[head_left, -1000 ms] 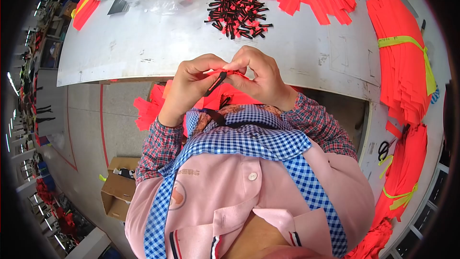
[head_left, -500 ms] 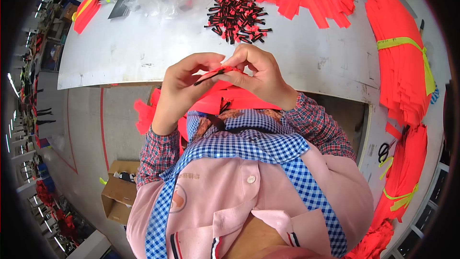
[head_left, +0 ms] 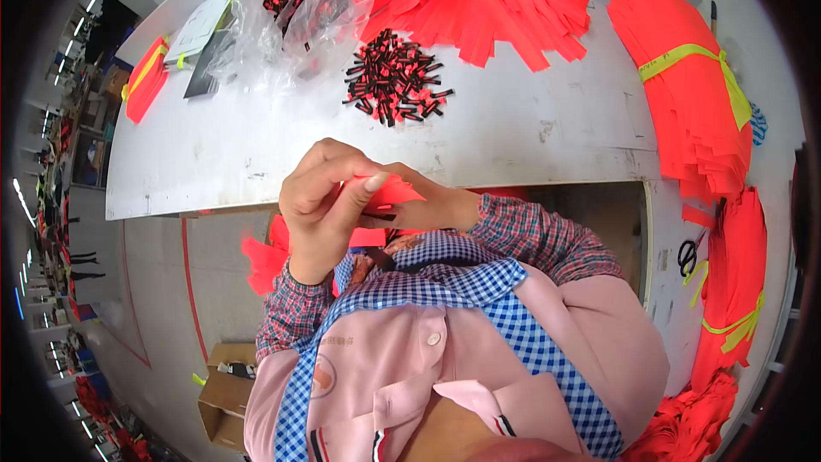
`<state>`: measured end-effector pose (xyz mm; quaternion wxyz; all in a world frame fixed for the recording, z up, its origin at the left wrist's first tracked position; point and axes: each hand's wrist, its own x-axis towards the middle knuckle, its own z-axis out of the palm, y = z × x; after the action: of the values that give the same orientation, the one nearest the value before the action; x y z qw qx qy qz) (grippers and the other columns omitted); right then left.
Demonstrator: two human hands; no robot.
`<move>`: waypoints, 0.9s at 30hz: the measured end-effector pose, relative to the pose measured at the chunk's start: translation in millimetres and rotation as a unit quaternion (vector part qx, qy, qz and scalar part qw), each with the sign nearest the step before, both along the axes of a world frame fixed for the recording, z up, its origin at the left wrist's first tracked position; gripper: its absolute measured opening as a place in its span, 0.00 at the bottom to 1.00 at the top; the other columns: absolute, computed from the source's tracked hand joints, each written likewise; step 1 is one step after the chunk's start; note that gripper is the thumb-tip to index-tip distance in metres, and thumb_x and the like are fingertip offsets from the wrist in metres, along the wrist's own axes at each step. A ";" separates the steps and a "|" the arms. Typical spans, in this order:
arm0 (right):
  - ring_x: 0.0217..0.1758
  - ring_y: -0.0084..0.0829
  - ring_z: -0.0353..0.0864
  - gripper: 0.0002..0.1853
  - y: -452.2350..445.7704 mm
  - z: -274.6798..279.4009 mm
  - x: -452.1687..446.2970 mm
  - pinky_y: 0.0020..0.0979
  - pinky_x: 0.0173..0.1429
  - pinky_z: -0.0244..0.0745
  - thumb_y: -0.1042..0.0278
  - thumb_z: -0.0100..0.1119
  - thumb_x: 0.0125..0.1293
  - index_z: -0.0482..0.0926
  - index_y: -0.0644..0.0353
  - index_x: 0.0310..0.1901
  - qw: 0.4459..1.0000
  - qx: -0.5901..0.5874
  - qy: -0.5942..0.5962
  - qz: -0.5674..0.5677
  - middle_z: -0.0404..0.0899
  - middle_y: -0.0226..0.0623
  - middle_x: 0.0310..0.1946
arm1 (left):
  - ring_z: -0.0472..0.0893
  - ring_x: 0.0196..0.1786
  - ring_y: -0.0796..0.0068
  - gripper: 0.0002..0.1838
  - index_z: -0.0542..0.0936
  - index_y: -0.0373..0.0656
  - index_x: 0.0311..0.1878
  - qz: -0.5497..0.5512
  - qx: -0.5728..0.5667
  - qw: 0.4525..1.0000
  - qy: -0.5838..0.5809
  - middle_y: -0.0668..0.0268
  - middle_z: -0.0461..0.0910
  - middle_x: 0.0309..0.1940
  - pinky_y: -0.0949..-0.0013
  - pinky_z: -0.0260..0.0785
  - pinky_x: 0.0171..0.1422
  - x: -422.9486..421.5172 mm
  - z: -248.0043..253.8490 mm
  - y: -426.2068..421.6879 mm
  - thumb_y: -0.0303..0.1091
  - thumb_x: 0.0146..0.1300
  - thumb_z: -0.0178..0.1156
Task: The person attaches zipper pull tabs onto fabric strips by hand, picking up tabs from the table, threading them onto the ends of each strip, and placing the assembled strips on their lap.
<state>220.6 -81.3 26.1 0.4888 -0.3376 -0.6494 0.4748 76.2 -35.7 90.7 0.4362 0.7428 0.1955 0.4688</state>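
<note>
My left hand point(head_left: 323, 205) is closed, thumb against fingers, pinching a red fabric piece point(head_left: 395, 192) just in front of the table's near edge. My right hand point(head_left: 443, 207) lies against the right side of this fabric. Its fingers are hidden behind the cloth and the left hand. A narrow black strip point(head_left: 378, 220) shows below the red cloth, between the hands. Beyond them on the white table point(head_left: 256, 154) lies a heap of small black strips with red bits point(head_left: 395, 81). More red fabric point(head_left: 369, 234) rests at my lap, partly covered by my hands.
A clear plastic bag point(head_left: 321, 34) holds similar small pieces. Red strips fan out point(head_left: 487, 8) at the back. Tied red bundles point(head_left: 684, 94) line the right side, near black scissors point(head_left: 687, 257). A small tied bundle point(head_left: 147, 81) lies far left; a cardboard box point(head_left: 227, 393) is on the floor.
My left hand has turned, lifting the red fabric upright. My right hand has moved lower and partly behind it. The view has shifted, so the table sits lower in the picture.
</note>
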 end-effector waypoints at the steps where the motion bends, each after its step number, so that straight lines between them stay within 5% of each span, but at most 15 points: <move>1: 0.41 0.38 0.81 0.15 5.1 2.0 3.3 0.34 0.47 0.75 0.70 0.66 0.58 0.77 0.63 0.46 0.999 0.018 -0.026 -0.011 0.81 0.43 0.39 | 0.74 0.35 0.77 0.02 0.80 0.35 0.33 0.000 0.029 0.999 -0.017 0.66 0.76 0.32 0.75 0.66 0.41 4.9 5.7 3.7 0.23 0.59 0.64; 3: 0.41 0.40 0.82 0.17 14.7 -4.8 1.1 0.33 0.48 0.75 0.65 0.67 0.59 0.77 0.63 0.47 0.995 0.093 -0.036 -0.021 0.81 0.44 0.39 | 0.73 0.36 0.75 0.06 0.77 0.36 0.35 0.033 -0.112 0.990 -0.080 0.64 0.75 0.35 0.71 0.66 0.43 0.9 13.2 8.4 0.29 0.65 0.59; 7: 0.38 0.41 0.82 0.21 15.3 -1.6 -23.2 0.33 0.46 0.75 0.57 0.67 0.59 0.78 0.64 0.48 0.993 0.116 -0.024 0.022 0.83 0.45 0.37 | 0.73 0.41 0.75 0.11 0.75 0.36 0.45 0.131 -0.053 0.952 -0.270 0.63 0.75 0.39 0.71 0.67 0.46 -8.1 53.9 15.4 0.35 0.70 0.54; 9: 0.34 0.38 0.82 0.22 7.8 5.1 -20.8 0.33 0.42 0.74 0.55 0.68 0.59 0.79 0.66 0.46 0.993 0.001 -0.042 0.106 0.83 0.47 0.34 | 0.73 0.44 0.75 0.14 0.74 0.36 0.47 0.158 -0.012 0.939 -0.304 0.62 0.75 0.42 0.71 0.67 0.50 -34.6 65.1 31.7 0.39 0.71 0.53; 11: 0.31 0.33 0.81 0.19 5.7 -1.6 -17.4 0.32 0.40 0.74 0.56 0.67 0.60 0.80 0.66 0.41 0.979 -0.050 -0.107 0.169 0.83 0.47 0.32 | 0.74 0.45 0.72 0.13 0.74 0.34 0.51 0.213 0.064 0.927 -0.300 0.61 0.74 0.44 0.71 0.70 0.53 -80.7 75.4 50.8 0.34 0.70 0.53; 13: 0.25 0.33 0.79 0.22 4.9 -12.1 -5.9 0.32 0.34 0.72 0.53 0.68 0.58 0.80 0.69 0.38 0.978 -0.012 -0.143 0.151 0.82 0.49 0.27 | 0.76 0.48 0.70 0.14 0.73 0.33 0.55 0.426 0.293 0.842 -0.152 0.60 0.75 0.45 0.73 0.72 0.54 -137.6 63.1 68.7 0.29 0.70 0.53; 15: 0.24 0.33 0.77 0.23 8.6 -15.4 6.9 0.32 0.32 0.72 0.52 0.68 0.57 0.80 0.69 0.37 0.973 0.045 -0.187 0.125 0.81 0.48 0.26 | 0.76 0.50 0.69 0.17 0.72 0.34 0.59 0.528 0.265 0.792 -0.156 0.57 0.75 0.49 0.72 0.73 0.54 -147.5 83.4 59.3 0.27 0.69 0.54; 16: 0.22 0.33 0.75 0.24 7.3 -12.2 7.5 0.33 0.30 0.70 0.51 0.69 0.56 0.79 0.70 0.34 0.986 0.006 -0.104 0.131 0.79 0.47 0.22 | 0.77 0.52 0.68 0.18 0.71 0.34 0.61 0.576 0.249 0.763 -0.155 0.56 0.75 0.51 0.72 0.74 0.54 -147.3 92.1 56.7 0.26 0.69 0.55; 17: 0.22 0.33 0.74 0.24 8.7 -7.1 7.6 0.33 0.30 0.69 0.51 0.69 0.56 0.79 0.70 0.34 0.982 0.000 -0.126 0.142 0.78 0.47 0.22 | 0.77 0.53 0.67 0.19 0.71 0.35 0.61 0.580 0.328 0.745 -0.014 0.55 0.75 0.54 0.71 0.74 0.54 -139.7 89.0 51.5 0.26 0.68 0.55; 18: 0.21 0.34 0.74 0.24 12.1 5.3 7.9 0.33 0.29 0.68 0.51 0.69 0.56 0.79 0.70 0.33 0.977 -0.007 -0.150 0.154 0.78 0.46 0.21 | 0.77 0.54 0.67 0.20 0.71 0.35 0.62 0.570 0.397 0.708 0.128 0.55 0.74 0.56 0.69 0.74 0.54 -120.3 83.3 38.2 0.27 0.68 0.56; 19: 0.21 0.34 0.74 0.23 15.6 14.6 7.5 0.34 0.29 0.68 0.51 0.69 0.56 0.79 0.70 0.33 0.970 -0.016 -0.174 0.168 0.77 0.46 0.20 | 0.77 0.52 0.66 0.22 0.71 0.35 0.62 0.435 0.259 0.854 0.118 0.56 0.73 0.59 0.67 0.73 0.53 -94.5 66.8 22.4 0.30 0.66 0.58; 20: 0.21 0.33 0.74 0.23 20.7 19.3 4.2 0.34 0.29 0.67 0.52 0.69 0.55 0.79 0.68 0.33 0.968 0.004 -0.179 0.177 0.76 0.45 0.20 | 0.76 0.45 0.67 0.19 0.74 0.35 0.55 0.287 0.213 0.914 0.193 0.57 0.75 0.51 0.68 0.71 0.46 -82.4 48.7 17.9 0.31 0.62 0.62; 22: 0.22 0.33 0.74 0.22 23.4 25.2 0.9 0.34 0.30 0.68 0.52 0.69 0.55 0.79 0.67 0.34 0.973 -0.006 -0.144 0.182 0.76 0.44 0.20 | 0.74 0.31 0.69 0.14 0.80 0.35 0.40 -0.031 0.109 0.941 0.317 0.58 0.79 0.33 0.69 0.66 0.31 -69.3 23.1 16.2 0.33 0.55 0.69; 27: 0.28 0.34 0.79 0.23 30.6 6.6 21.2 0.33 0.36 0.72 0.52 0.68 0.55 0.80 0.66 0.42 0.954 -0.010 -0.218 0.205 0.81 0.44 0.27 | 0.63 0.21 0.74 0.19 0.75 0.34 0.23 0.054 0.022 0.918 0.392 0.65 0.66 0.17 0.68 0.55 0.25 -87.6 29.0 13.6 0.37 0.46 0.75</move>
<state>241.8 -50.8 32.8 0.2244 -0.2972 -0.7904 0.4863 -11.4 -22.2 119.7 0.2819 0.8649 0.3803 0.1666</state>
